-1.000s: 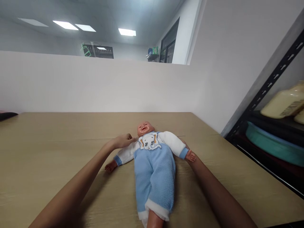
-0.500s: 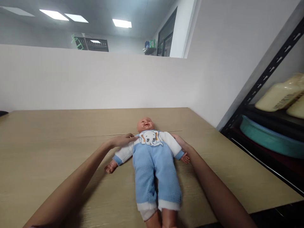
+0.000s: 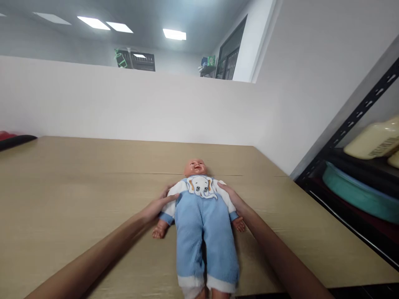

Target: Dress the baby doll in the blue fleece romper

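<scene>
A baby doll (image 3: 204, 220) lies on its back on the wooden tabletop, head away from me. It wears a blue outfit with white sleeves and an elephant face on the chest. My left hand (image 3: 158, 204) is wrapped around the doll's sleeved arm on the left, thumb over the sleeve and fingers partly behind it. On the other side, my right hand (image 3: 233, 197) holds the opposite sleeve, its thumb on top near the shoulder and its other fingers mostly hidden. Both of the doll's arms lie close along its body. Its feet are cut off by the lower frame edge.
The wooden table (image 3: 93, 182) meets a low white partition (image 3: 124, 104) at the back. At right, a black metal shelf (image 3: 321, 195) holds a teal basin (image 3: 358, 193) and cream-coloured bottles (image 3: 374, 141). A dark-rimmed object (image 3: 18, 141) with something red shows at the far left.
My left hand has shifted from the doll's shoulder down around its arm, and that arm is now nearer the body. My right hand has moved lower along the other sleeve. The view has turned slightly left.
</scene>
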### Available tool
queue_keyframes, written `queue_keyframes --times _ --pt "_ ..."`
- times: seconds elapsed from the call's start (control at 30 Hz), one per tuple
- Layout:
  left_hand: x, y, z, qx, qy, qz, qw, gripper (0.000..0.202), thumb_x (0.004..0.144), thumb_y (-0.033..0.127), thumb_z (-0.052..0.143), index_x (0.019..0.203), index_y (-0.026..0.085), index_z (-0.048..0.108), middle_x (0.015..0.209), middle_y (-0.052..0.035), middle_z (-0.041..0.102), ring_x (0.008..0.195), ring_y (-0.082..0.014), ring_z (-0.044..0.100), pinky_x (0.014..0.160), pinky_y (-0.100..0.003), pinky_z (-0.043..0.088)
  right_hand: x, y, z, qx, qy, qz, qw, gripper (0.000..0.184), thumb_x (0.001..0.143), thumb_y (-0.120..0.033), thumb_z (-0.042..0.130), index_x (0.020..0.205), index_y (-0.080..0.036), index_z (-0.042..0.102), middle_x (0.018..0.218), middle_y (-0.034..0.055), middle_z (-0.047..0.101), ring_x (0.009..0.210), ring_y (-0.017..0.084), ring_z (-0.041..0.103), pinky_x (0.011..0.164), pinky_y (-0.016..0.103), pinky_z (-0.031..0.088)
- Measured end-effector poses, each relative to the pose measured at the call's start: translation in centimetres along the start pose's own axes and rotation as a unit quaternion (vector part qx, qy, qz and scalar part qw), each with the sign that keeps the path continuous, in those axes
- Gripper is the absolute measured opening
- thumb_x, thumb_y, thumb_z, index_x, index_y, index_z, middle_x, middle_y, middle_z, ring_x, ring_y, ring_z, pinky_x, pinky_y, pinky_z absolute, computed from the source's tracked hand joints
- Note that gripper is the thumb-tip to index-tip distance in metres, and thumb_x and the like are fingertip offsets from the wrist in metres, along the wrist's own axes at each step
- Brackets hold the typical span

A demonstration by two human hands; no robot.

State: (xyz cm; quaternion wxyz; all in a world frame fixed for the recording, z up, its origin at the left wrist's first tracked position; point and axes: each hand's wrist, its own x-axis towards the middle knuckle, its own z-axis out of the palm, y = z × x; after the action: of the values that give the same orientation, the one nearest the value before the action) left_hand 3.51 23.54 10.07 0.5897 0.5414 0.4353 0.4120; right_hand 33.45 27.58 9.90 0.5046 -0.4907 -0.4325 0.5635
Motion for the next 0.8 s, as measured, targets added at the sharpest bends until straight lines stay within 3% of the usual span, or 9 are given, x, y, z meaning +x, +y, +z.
queue_keyframes --times 0.17,0.47,0.57,0.7,0.8 --pt "-2.9 0.5 2.9 -0.022 0.051 -0.022 0.998 0.073 0.088 0.049 0.073 0.150 0.025 0.041 0.158 -0.0135 0.054 0.143 -0.0316 0.054 0.118 -0.043 0.047 -2.6 0.6 0.2 0.013 -0.047 0.026 0.998 0.055 0.085 -0.043 0.078 0.129 -0.011 0.071 0.118 0.0109 0.082 0.111 0.029 0.077 0.102 0.039 0.057" --pt "-9.5 0.6 5.7 -0.014 0.097 0.021 0.995 0.075 0.085 0.056 0.076 0.147 0.029 0.044 0.157 -0.0102 0.054 0.149 -0.0334 0.047 0.127 -0.044 0.037 -9.5 -0.8 -0.3 0.004 -0.040 0.022 0.999 0.057 0.076 -0.052 0.085 0.122 -0.021 0.070 0.120 0.0101 0.081 0.113 0.035 0.076 0.109 0.051 0.055" --pt "-12.2 -0.9 7.0 0.001 0.121 0.050 0.991 0.075 0.085 0.057 0.076 0.148 0.033 0.046 0.160 -0.0075 0.052 0.154 -0.0331 0.043 0.131 -0.044 0.032 -12.8 -1.8 -0.5 -0.076 -0.033 -0.037 0.996 0.061 0.076 -0.056 0.084 0.124 -0.022 0.069 0.124 0.0105 0.079 0.120 0.036 0.072 0.110 0.051 0.055" --pt "-16.4 -4.6 8.0 0.029 0.134 0.068 0.988 0.093 0.079 0.066 0.078 0.157 0.035 0.040 0.168 -0.0082 0.043 0.162 -0.0386 0.029 0.135 -0.049 0.027 -17.8 -2.6 -1.1 -0.216 -0.036 -0.129 0.967 0.058 0.084 -0.051 0.078 0.135 -0.026 0.065 0.139 0.0109 0.071 0.137 0.034 0.062 0.118 0.046 0.050" --pt "-19.8 -7.5 8.1 0.006 0.130 0.014 0.991 0.103 0.066 0.071 0.085 0.157 0.051 0.041 0.165 0.0010 0.049 0.161 -0.0417 0.031 0.127 -0.052 0.042 -21.5 -2.4 -1.0 -0.285 -0.054 -0.179 0.940 0.051 0.088 -0.043 0.074 0.136 -0.030 0.065 0.140 0.0107 0.071 0.136 0.033 0.064 0.115 0.045 0.054"
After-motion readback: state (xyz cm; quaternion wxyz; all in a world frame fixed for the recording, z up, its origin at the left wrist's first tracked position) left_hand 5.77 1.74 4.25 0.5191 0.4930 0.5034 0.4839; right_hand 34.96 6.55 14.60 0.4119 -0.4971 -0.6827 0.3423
